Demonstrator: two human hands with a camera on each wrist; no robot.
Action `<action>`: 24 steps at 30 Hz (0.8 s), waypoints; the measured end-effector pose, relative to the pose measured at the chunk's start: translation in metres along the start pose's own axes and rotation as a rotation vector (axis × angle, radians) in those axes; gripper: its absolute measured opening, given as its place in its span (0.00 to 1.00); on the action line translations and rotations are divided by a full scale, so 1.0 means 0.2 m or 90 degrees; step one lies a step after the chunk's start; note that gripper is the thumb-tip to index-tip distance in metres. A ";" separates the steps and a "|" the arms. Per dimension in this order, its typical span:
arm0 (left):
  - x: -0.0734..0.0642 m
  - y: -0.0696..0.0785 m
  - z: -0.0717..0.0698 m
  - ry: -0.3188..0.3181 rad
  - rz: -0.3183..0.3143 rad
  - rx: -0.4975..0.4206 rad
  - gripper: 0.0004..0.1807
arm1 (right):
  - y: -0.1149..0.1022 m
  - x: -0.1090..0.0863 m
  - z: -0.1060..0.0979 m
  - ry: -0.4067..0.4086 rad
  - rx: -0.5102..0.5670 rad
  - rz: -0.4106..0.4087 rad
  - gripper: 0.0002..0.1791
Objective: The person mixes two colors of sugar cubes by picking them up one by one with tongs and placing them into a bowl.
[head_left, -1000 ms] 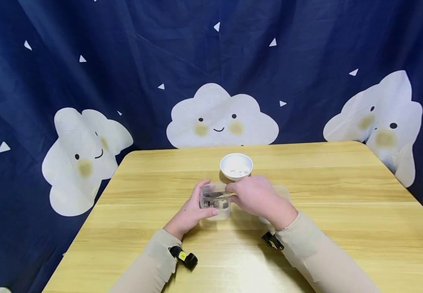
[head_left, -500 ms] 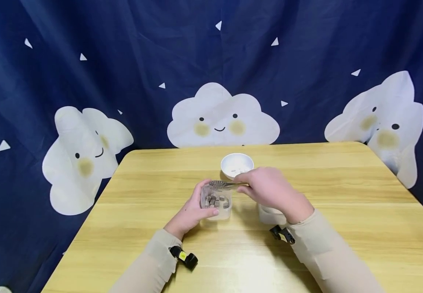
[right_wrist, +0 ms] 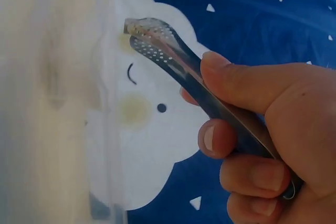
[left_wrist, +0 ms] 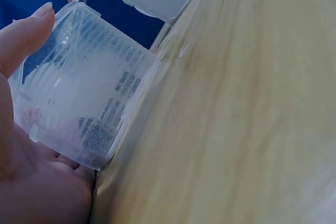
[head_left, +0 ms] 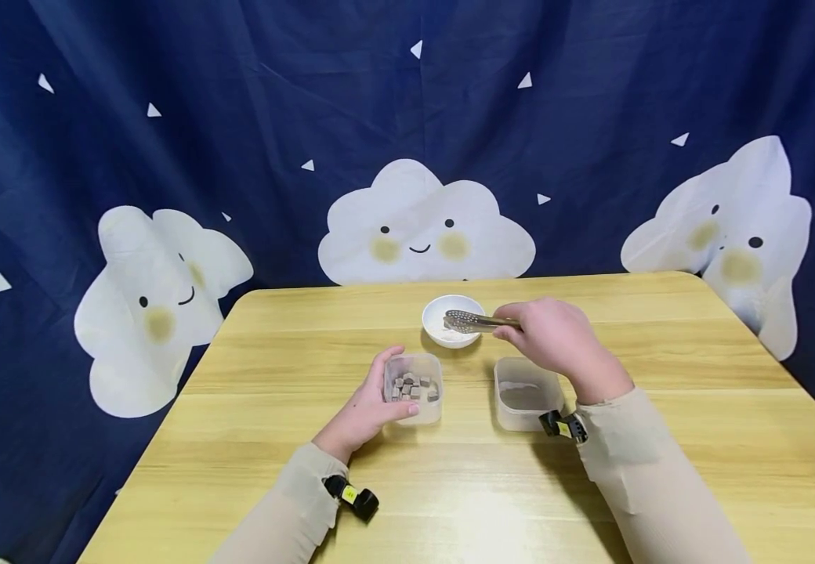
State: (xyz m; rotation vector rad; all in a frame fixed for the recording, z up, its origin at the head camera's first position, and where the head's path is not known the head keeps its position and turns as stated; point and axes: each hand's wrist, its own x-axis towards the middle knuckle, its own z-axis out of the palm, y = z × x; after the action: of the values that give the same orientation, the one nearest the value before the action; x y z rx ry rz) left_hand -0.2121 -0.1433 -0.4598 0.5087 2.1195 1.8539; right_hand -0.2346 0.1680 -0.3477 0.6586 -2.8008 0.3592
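My left hand grips a clear plastic container standing on the table, thumb along the near side and fingers round the far left. Several small grey-brown cubes lie inside it. In my right hand are metal tongs with perforated heads, the fingers wrapped round the handles. The tongs' heads reach over a white bowl with small pale pieces in its bottom. A small grey cube shows at the tongs' tip in the right wrist view.
A second clear plastic container stands on the wooden table, below my right wrist. Behind the table's far edge hangs a dark blue curtain with white clouds.
My right hand has lifted the tongs out of the left container and carried them up and right, over the white bowl. The left hand keeps its hold on the container.
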 end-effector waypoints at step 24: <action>0.00 -0.01 0.00 -0.004 0.018 -0.015 0.54 | 0.03 -0.01 0.02 -0.031 -0.006 0.036 0.08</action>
State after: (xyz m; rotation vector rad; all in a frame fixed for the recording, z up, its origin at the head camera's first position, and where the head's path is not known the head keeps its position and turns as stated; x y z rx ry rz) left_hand -0.2124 -0.1433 -0.4624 0.5403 2.0940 1.8887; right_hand -0.2370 0.1722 -0.3527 0.5955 -2.8708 0.3456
